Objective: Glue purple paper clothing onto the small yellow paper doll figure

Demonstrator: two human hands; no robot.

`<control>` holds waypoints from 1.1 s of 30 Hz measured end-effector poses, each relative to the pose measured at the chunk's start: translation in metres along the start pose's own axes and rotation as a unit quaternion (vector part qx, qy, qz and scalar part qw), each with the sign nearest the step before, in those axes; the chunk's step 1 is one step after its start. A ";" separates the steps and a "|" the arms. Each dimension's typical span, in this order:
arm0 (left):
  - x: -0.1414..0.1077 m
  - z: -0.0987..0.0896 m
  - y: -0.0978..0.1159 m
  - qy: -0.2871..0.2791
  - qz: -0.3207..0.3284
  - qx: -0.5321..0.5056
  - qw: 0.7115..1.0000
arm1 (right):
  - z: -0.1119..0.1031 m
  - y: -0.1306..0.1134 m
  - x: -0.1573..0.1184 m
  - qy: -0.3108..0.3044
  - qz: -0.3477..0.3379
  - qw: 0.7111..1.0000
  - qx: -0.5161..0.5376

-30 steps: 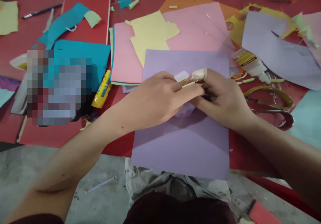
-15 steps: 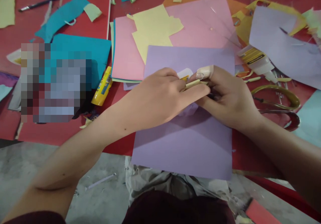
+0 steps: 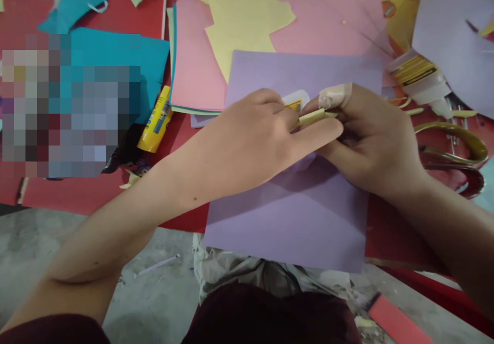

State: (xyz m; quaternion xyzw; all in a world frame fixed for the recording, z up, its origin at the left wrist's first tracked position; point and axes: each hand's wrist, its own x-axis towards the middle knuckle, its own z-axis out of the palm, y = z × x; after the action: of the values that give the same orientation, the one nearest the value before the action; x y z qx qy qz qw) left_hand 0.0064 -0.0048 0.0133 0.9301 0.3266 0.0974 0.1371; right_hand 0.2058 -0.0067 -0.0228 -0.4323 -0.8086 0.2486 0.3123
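A thin rolled strip of yellow paper [image 3: 312,120] lies between the fingertips of both hands. My left hand [image 3: 262,143] reaches in from the left with its fingers closed on the roll, the thumb along its near side. My right hand [image 3: 376,138] pinches the roll's right end; a pale wrap [image 3: 337,97] covers its index finger. Beneath both hands is a large purple sheet [image 3: 285,225]. Just behind the fingers shows part of a white item with a yellow label [image 3: 295,101], mostly hidden. What lies inside the right palm is hidden.
A yellow glue stick [image 3: 155,120] lies left of the hands. To the right are a white glue bottle [image 3: 422,79] and scissor handles [image 3: 455,141]. Pink sheets [image 3: 196,71], torn yellow paper [image 3: 243,15] and teal paper [image 3: 116,46] lie behind. The red table's front edge is near.
The view has shifted, so table items sit higher and those at right farther right. Both hands stay together on the yellow paper roll, with little change in their grip.
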 end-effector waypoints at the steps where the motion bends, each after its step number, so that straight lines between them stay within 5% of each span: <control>1: 0.000 -0.001 0.000 0.001 -0.003 -0.008 1.000 | 0.000 0.000 0.000 0.000 0.003 1.000 -0.001; 16: -0.003 0.014 -0.016 0.072 0.069 -0.066 0.993 | 0.002 0.001 0.003 -0.006 -0.015 0.998 0.060; 26: -0.005 0.011 -0.014 0.105 -0.045 -0.315 0.942 | 0.001 -0.002 0.006 0.010 0.076 0.962 0.263; 33: -0.006 0.012 -0.013 0.132 -0.109 -0.396 0.902 | 0.002 0.001 0.011 -0.010 0.089 0.906 0.415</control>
State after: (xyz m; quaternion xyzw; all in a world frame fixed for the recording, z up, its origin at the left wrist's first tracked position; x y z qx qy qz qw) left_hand -0.0029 -0.0012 -0.0030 0.7359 0.3758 0.3250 0.4599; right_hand 0.1999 0.0028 -0.0216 -0.3317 -0.5937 0.5924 0.4319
